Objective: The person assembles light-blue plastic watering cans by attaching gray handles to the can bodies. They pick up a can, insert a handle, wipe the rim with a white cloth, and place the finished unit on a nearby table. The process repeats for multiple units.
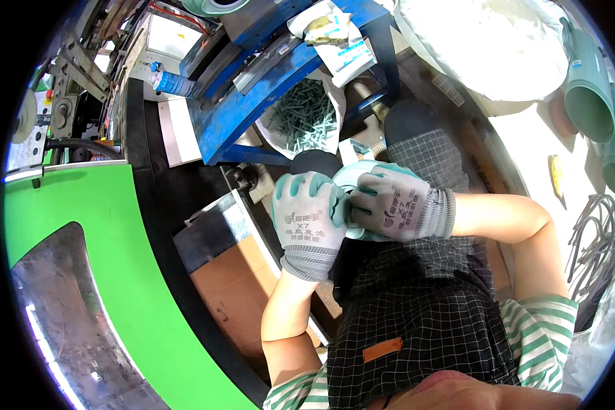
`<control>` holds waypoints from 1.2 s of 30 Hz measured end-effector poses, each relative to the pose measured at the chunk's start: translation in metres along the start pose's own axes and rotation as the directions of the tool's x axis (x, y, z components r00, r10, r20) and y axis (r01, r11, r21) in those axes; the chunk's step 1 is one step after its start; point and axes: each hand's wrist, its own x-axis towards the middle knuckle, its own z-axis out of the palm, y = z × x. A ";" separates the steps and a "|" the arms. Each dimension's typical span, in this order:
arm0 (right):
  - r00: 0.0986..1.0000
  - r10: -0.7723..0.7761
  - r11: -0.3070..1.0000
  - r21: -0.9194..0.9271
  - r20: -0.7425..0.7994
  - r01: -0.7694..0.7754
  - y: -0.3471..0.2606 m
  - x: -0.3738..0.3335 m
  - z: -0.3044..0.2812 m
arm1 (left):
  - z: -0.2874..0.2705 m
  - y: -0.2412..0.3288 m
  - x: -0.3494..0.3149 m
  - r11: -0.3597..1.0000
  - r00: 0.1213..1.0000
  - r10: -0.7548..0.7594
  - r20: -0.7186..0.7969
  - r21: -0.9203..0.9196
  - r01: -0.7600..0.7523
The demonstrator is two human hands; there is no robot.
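Both of my hands wear grey knit gloves with green palms, and they meet above my lap. A pale green, round plastic part (352, 172) sits between them; its curved edge shows above and below the fingers. My left hand (309, 210) is closed on its left side, fingers curled over. My right hand (396, 203) grips it from the right, with fingers bent in toward the left thumb. The gloves cover most of the part, so its full shape is hidden. Beyond the hands, a white sack (275, 131) holds many thin green plastic strips.
A blue metal bench (219, 130) with a water bottle (173, 83) beside it stands ahead. Left is a green machine panel (116, 273). A cardboard box (232, 280) lies nearer. On the right are a large white bag (485, 48), green pipes (590, 102), a yellow-handled knife (555, 174) and dark cords (598, 239).
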 end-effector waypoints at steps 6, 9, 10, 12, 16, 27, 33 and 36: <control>0.998 0.002 0.999 -0.037 -0.057 -0.004 -0.001 -0.007 0.005 | -0.002 -0.001 0.003 1.000 0.994 0.021 0.107 0.001 -0.021; 0.998 0.058 0.998 -0.010 -0.037 -0.058 -0.002 -0.006 0.003 | -0.004 0.004 0.005 0.999 0.997 0.014 0.070 0.049 -0.018; 0.997 0.071 0.997 0.020 -0.044 -0.070 -0.002 -0.007 0.003 | -0.003 0.003 0.007 1.000 0.998 0.007 0.069 0.006 -0.008; 0.992 0.113 0.992 0.062 -0.049 -0.110 0.000 -0.012 0.002 | 0.003 0.001 0.014 0.996 0.998 0.011 0.061 -0.093 -0.005; 0.865 0.147 0.984 0.163 -0.479 -0.077 0.017 -0.071 0.007 | 0.050 -0.010 0.004 0.548 0.985 -0.154 -0.080 -0.837 0.018; 0.231 0.713 -0.297 0.584 0.662 -0.756 -0.029 -0.182 -0.077 | 0.096 0.083 -0.058 0.772 0.860 0.358 -0.365 -0.403 -0.492; 0.493 0.652 0.143 0.544 0.577 -0.827 -0.010 -0.190 -0.074 | 0.047 0.019 -0.026 0.660 0.816 0.407 -0.411 -0.486 -0.574; 0.613 0.639 0.370 0.512 0.465 -0.775 0.013 -0.191 -0.078 | 0.044 -0.027 0.050 0.829 0.926 0.165 -0.340 -0.462 -0.317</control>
